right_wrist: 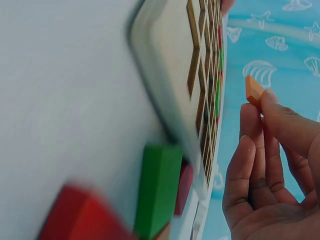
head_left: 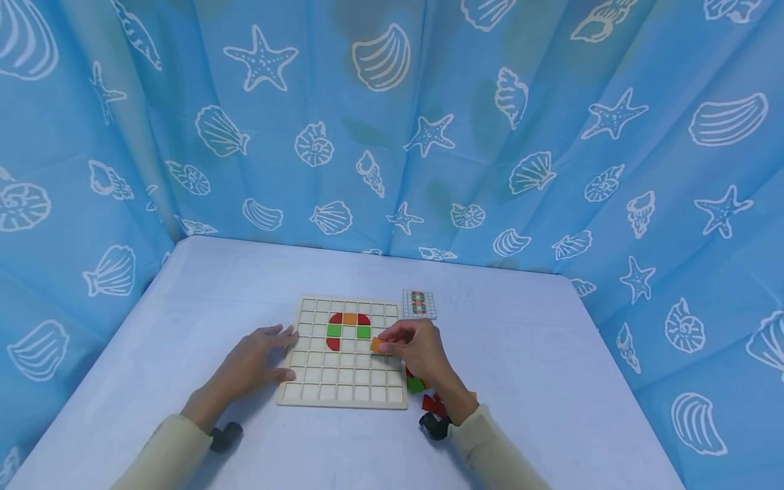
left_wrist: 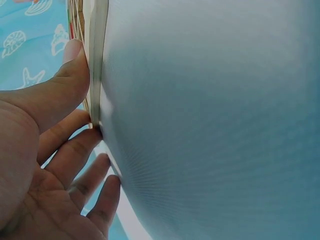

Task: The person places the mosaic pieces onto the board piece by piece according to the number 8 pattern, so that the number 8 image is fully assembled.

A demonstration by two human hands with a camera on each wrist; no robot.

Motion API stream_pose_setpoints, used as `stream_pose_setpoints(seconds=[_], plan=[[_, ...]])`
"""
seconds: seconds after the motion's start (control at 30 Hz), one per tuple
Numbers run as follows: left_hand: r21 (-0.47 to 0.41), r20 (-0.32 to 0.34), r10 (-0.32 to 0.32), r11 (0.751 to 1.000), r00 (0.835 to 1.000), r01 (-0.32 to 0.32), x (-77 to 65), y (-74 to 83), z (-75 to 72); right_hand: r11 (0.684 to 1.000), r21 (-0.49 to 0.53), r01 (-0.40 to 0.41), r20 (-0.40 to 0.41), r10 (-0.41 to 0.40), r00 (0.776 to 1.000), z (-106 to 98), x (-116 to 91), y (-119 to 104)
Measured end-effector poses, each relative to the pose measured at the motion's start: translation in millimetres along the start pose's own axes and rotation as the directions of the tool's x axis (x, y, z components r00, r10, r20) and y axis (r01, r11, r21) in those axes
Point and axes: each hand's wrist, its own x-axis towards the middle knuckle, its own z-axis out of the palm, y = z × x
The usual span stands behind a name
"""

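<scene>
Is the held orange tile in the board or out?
Out: the right grip pinches the orange tile above the grid board, apart in the right wrist view.

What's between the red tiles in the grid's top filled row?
Head view: an orange square tile, between the left rounded red tile and right rounded red tile.

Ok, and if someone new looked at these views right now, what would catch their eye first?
Probably the bright blue curtain with white shells and starfish, filling the background behind the table. Next, the arch of red, orange and green pieces toward the far side of the pale gridded board. Then the orange piece that the right hand pinches above the board's right side.
</scene>
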Motion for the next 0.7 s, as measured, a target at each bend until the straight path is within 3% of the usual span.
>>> stream_pose_setpoints(seconds=[0.7], plan=[[-0.004, 0.005, 0.002, 1.0, 1.0, -0.002, 0.4, 0.4, -1.4, 0.993, -0.116, -0.006, 0.063, 0.013, 0.998, 36.3, 19.0, -19.8]])
